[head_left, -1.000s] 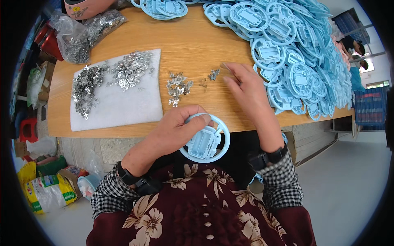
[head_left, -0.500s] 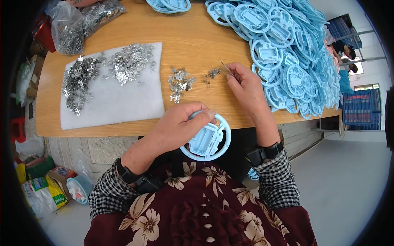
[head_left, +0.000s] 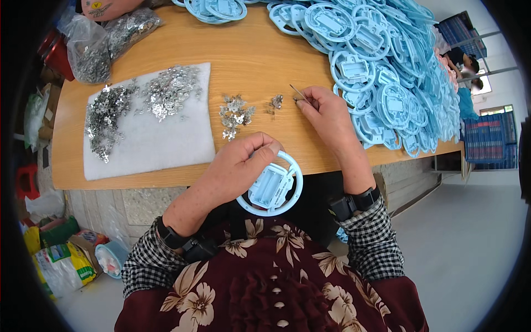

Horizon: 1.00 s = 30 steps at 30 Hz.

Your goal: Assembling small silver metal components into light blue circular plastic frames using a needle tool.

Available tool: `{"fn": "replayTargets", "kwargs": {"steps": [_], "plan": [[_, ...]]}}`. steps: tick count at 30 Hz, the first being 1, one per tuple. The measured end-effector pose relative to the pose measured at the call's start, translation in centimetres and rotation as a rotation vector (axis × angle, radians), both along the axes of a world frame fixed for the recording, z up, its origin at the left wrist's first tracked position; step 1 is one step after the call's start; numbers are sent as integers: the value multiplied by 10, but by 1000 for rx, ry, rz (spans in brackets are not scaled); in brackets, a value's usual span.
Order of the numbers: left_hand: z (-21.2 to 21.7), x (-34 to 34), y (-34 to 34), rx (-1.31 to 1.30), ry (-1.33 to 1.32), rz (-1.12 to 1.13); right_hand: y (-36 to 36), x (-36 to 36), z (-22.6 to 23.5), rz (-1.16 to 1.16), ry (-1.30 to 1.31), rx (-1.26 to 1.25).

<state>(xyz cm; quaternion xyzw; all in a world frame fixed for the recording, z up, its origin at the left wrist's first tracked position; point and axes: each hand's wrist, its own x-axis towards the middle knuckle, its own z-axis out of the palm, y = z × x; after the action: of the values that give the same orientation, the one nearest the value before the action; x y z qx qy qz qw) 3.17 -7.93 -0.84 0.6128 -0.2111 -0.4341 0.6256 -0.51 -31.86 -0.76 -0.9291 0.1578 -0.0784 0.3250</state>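
Above my lap, at the table's front edge, my left hand [head_left: 249,160] is closed on the rim of a light blue round plastic housing [head_left: 271,188]. The housing has an outer ring and a boxy recess in its middle. Over the table, my right hand [head_left: 327,115] pinches a thin pointed metal tool [head_left: 297,91], its tip toward the far left. A small dark bit shows by the fingertips, too small to name. Left of that hand lie a little cluster of metal clips [head_left: 275,104] and a larger loose heap of metal clips [head_left: 235,115].
A white foam sheet [head_left: 160,141] bears two piles of metal clips. Clear bags of metal parts [head_left: 88,55] stand at the back left. Many blue housings [head_left: 381,72] are heaped at the right, with more [head_left: 215,8] at the back. Bins and bags stand on the left floor.
The view has shifted slightly. The small cluster of clips looks smaller and more compact. My right hand has drawn slightly away from it, and a small dark bit now shows at its fingers.
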Motion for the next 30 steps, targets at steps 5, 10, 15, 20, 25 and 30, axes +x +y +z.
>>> {"fn": "replayTargets", "kwargs": {"steps": [5, 10, 15, 20, 25, 30], "plan": [[1, 0, -1, 45, -7, 7, 3, -5, 2, 2, -17, 67], [0, -1, -6, -30, -2, 137, 31, -33, 33, 97, -23, 315], [0, 3, -8, -63, -89, 41, 46, -47, 51, 213, -60, 268], [2, 0, -9, -86, -96, 104, 49, -53, 40, 114, -148, 534], [4, -1, -6, -67, -193, 124, 46, -55, 46, 134, -1, 422], [6, -1, -7, -69, -298, 128, 41, -51, 42, 118, 73, 513]]}}
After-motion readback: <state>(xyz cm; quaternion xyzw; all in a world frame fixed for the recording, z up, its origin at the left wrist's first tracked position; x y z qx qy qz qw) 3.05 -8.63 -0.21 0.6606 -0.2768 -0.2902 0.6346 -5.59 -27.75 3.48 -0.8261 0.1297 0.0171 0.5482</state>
